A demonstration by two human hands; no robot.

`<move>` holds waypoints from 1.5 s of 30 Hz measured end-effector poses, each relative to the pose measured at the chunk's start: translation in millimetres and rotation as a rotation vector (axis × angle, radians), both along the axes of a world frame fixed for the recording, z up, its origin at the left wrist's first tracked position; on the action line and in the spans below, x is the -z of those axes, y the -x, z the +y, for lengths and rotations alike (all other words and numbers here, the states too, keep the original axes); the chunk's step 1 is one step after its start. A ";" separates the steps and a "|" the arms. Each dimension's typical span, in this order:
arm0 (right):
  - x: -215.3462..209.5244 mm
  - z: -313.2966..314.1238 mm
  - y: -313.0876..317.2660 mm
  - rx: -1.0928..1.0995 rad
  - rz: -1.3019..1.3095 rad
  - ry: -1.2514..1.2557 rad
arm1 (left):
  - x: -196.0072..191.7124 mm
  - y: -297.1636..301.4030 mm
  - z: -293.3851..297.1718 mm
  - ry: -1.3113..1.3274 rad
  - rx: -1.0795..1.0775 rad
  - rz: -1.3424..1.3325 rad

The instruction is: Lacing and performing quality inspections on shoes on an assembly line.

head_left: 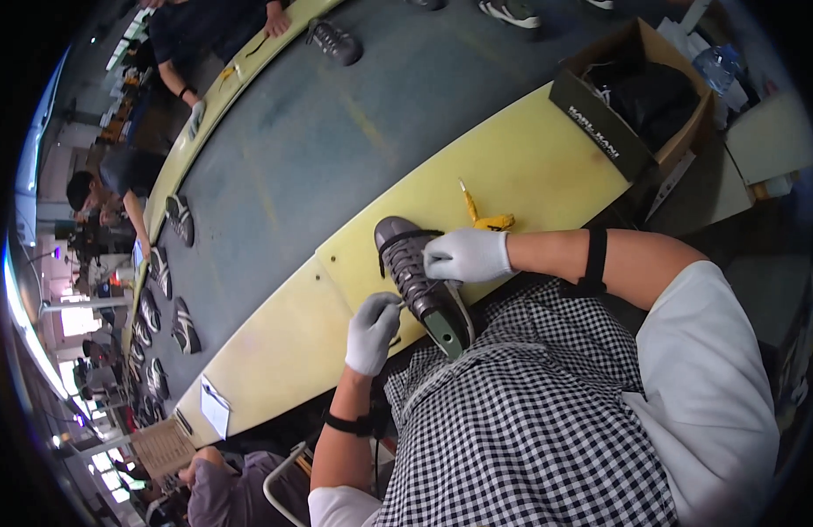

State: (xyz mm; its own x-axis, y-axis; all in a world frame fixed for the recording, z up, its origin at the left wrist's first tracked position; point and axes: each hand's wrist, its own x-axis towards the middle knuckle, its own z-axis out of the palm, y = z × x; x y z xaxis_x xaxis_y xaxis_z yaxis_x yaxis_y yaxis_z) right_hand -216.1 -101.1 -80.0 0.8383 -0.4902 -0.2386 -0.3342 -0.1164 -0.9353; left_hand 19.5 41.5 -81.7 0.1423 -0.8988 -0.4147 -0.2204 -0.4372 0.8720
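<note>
A dark grey lace-up shoe (412, 279) stands tilted at the near table edge, its toe pointing away from me. Inside its heel opening sits a green shoe last (444, 330). My right hand (466, 255), in a white glove, is closed at the lacing on the shoe's right side, fingertips pinched on the shoelace. A loose dark stretch of shoelace (412, 235) lies across the toe. My left hand (373, 332), gloved too, is closed in a pinch beside the shoe's left heel side. What it grips is mostly hidden; a dark lace end shows just below it.
A yellow-handled pointed tool (469, 204) lies on the yellow table (547, 158) beyond my right hand. An open shoebox (613, 123) with dark contents stands far right. Past the table runs a dark conveyor belt (292, 167) carrying several shoes. Co-workers sit along its other side.
</note>
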 end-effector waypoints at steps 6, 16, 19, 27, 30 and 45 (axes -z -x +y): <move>16.7 0.7 -20.4 -0.545 -0.084 0.381 | -15.2 -7.0 10.9 0.265 0.515 -0.930; 35.8 51.6 -16.6 0.301 -0.333 -0.742 | 2.3 38.6 -25.9 0.243 -0.156 -0.184; 37.8 57.4 -32.1 0.434 -0.374 0.023 | 5.4 37.4 -18.3 0.198 -0.165 0.000; 35.1 58.8 -42.3 0.344 -0.462 0.525 | -16.3 46.9 -27.3 -0.046 -0.142 -0.090; 34.9 55.0 -36.1 0.318 -0.534 0.343 | -29.1 38.9 -37.4 -0.218 -0.054 -0.090; 7.3 29.8 28.6 -0.035 0.181 0.125 | -7.0 3.7 -13.4 0.145 0.379 -0.775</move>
